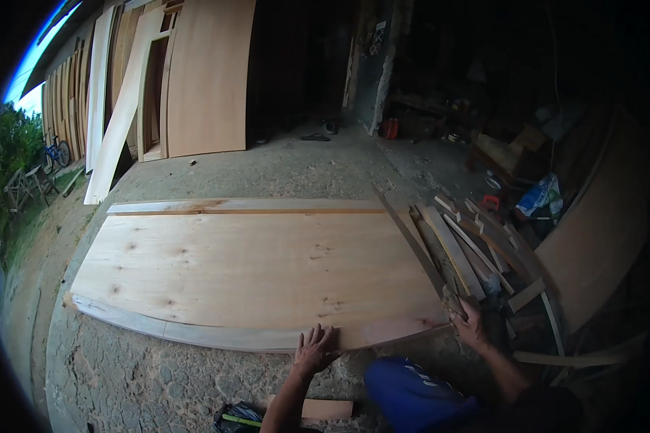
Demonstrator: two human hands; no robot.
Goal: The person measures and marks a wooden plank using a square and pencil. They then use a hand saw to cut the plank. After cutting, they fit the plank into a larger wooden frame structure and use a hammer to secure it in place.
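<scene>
The person is wearing a blue garment [404,397] on the leg, its cloth rounding over the knee and darkening toward the lower right. White markings [420,377] are running in a slanting row across the upper right part of the blue garment. To the right of the blue garment, a very dark sleeve [556,408] is blending into shadow, its edge showing only dimly. Between sleeve and right hand [471,327], the right forearm [504,372] is showing bare. Left of the blue garment, the left forearm [285,397] and left hand [315,348] are also showing bare.
</scene>
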